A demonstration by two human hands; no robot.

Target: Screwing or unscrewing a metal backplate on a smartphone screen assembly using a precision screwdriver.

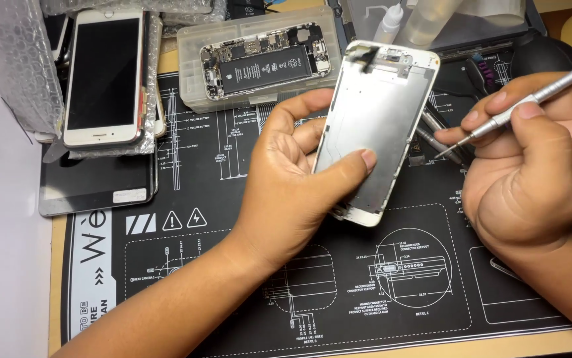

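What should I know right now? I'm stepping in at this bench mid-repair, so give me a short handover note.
Left hand: grip on the detached screen panel, metal back facing up, tilted above the black work mat.
Right hand: grip on a slim metal screwdriver, tip close to the panel's right edge, not touching.
Done: the panel is off; the opened phone body, battery exposed, lies on a clear plastic case.
Left: the panel is not back on the body.

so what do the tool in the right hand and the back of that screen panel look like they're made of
Tool: likely metal, a silver satin shaft tapering to a fine tip. Screen panel: its back looks like a thin brushed metal plate with dull grey sheen, framed in white, probably plastic or glass.
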